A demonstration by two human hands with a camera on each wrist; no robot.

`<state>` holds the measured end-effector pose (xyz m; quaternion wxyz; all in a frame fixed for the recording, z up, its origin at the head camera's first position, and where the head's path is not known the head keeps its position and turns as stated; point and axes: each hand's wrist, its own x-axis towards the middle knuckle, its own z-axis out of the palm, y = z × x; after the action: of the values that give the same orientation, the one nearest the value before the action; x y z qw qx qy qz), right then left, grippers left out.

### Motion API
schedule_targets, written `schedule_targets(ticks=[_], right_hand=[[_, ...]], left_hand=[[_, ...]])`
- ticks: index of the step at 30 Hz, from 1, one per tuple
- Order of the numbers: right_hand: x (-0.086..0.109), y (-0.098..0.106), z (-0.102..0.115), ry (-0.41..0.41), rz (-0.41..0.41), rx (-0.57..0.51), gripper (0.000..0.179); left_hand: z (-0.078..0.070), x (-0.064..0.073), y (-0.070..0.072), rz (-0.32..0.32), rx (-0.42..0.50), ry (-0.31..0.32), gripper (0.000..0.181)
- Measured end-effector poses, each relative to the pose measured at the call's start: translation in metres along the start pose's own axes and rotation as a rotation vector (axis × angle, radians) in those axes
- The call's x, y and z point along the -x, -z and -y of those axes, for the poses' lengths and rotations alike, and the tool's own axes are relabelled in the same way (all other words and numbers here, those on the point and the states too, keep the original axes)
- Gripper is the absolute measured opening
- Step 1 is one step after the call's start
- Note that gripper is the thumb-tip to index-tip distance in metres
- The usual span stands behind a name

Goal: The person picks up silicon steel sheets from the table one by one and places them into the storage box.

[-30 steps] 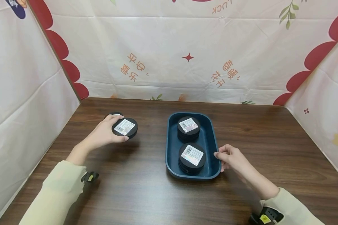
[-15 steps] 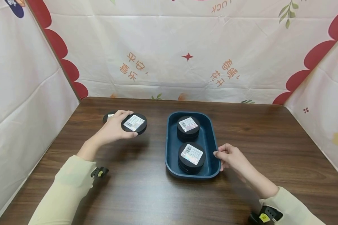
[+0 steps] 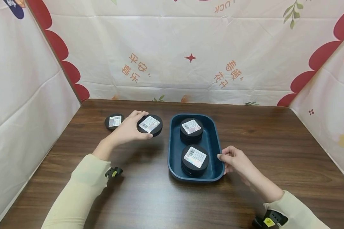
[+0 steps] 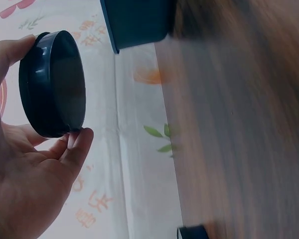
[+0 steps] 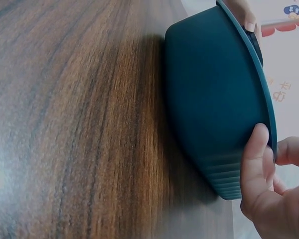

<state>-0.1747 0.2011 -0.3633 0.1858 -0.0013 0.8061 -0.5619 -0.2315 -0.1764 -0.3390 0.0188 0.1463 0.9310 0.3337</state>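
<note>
My left hand [image 3: 129, 128] grips a round black tin [image 3: 149, 124] with a white barcode label on top, thumb on the near side and fingers on the far side. In the left wrist view the tin [image 4: 52, 84] is up off the table, its smooth underside showing. My right hand [image 3: 232, 160] pinches the right rim of a dark teal tray [image 3: 172, 171]; the right wrist view has thumb and fingers on either side of that rim. Inside the tray stand two stacks of similar tins, a far stack [image 3: 191, 131] and a near stack [image 3: 195, 161].
Another labelled black tin [image 3: 114, 121] lies on the wooden table [image 3: 149, 197] at the back left, behind my left hand. A printed white cloth [image 3: 166, 41] hangs along the back and both sides of the table.
My left hand has carried the tin to the right, closer to the tray, uncovering the tin at the back left. The right hand and tray have stayed put.
</note>
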Motion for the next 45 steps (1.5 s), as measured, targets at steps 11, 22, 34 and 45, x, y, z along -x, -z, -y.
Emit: schedule_targets(ticks=[11,22,34,45], right_hand=[[0.001,0.002,-0.001,-0.035,0.034,-0.074,0.026],[0.0,0.0,-0.001,-0.037,0.038,-0.077,0.029],[-0.004,0.0,-0.002,-0.036,0.048,-0.059,0.03],[-0.005,0.001,0.0,-0.037,0.072,-0.058,0.03]], left_hand=[[-0.023,-0.019,-0.015,0.005,0.042,-0.049,0.084],[-0.033,-0.037,-0.027,0.045,0.045,-0.054,0.086],[-0.046,-0.053,-0.042,0.089,0.036,-0.078,0.086],[-0.056,-0.069,-0.053,0.129,0.032,-0.1,0.087]])
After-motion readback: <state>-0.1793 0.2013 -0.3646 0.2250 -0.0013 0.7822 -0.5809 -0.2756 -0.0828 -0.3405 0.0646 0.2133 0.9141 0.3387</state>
